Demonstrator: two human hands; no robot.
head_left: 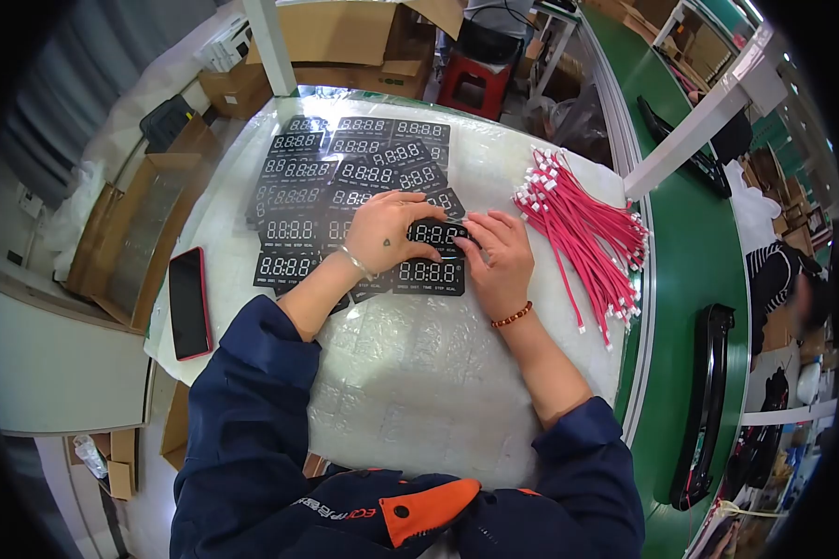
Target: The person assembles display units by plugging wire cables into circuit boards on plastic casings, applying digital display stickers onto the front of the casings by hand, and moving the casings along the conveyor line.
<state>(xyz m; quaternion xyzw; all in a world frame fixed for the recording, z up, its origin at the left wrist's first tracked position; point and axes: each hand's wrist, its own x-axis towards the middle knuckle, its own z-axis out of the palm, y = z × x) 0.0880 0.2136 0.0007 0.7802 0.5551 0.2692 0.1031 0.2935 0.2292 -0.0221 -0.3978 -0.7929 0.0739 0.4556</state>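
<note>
Several black display panels with white digit outlines (285, 268) lie overlapping on the plastic-covered table (419, 391). My left hand (387, 230) curves its thumb and fingers around the left end of one black panel (435, 234). On the right end of that same panel are the fingertips and thumb of my right hand (499, 256), so both hands hold it just above the others. Another panel (429, 274) lies directly below it, nearer to me. The undersides of the held panel and of my fingers are hidden.
A bundle of red cables with white connectors (587, 233) lies at the table's right. A phone with a red edge (190, 304) rests at the left. Beyond the right edge, a green bench (667, 391) bears a long black part (706, 405). A person in striped sleeves (776, 279) is farther right.
</note>
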